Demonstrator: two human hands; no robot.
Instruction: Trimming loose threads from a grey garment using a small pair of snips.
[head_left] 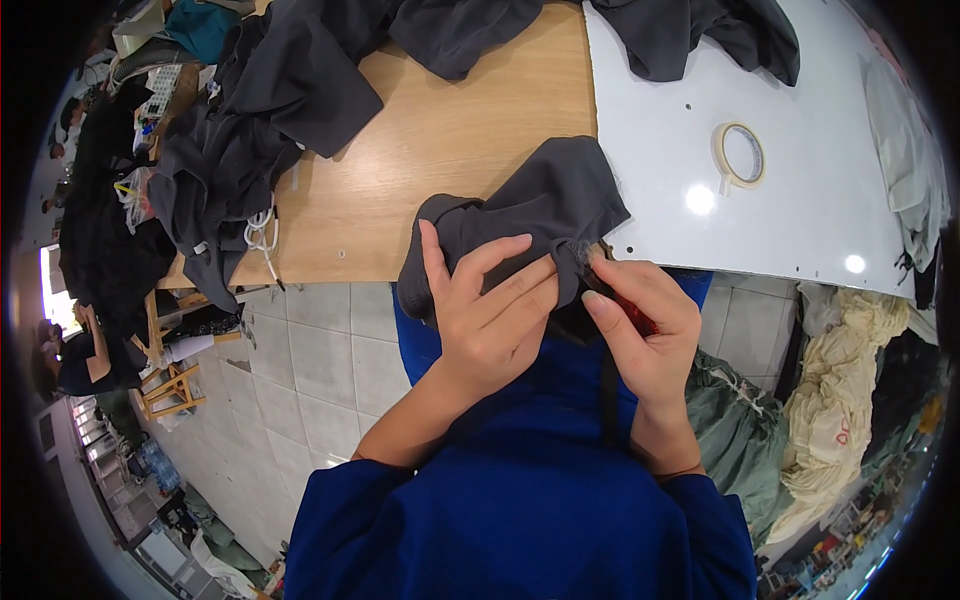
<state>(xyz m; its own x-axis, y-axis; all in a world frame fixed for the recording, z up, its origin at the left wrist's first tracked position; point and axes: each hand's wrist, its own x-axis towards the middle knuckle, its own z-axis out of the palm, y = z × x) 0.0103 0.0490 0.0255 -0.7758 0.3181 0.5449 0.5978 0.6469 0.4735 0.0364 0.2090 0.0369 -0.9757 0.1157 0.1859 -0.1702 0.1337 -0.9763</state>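
A piece of dark grey fabric [545,190] lies over the near table edge and hangs partly over my lap. My left hand [495,315] is closed on it, some fingers spread across the cloth and the fingertips gathering a fold at its right end. Close against that fold, my right hand [650,325] is curled, with thumb and index fingertip at the frayed cloth edge [580,250]. Something dark red [635,316] shows inside the curl of the right hand; the fingers hide most of it, so its kind is unclear.
More dark grey fabric [300,80] is heaped along the table's left and far side. A white cord [262,240] hangs there. On the white board [660,170] lies a roll of masking tape [740,155]. Cream cloth [830,410] and green cloth [735,430] are bundled at right. Another person [90,350] is at far left.
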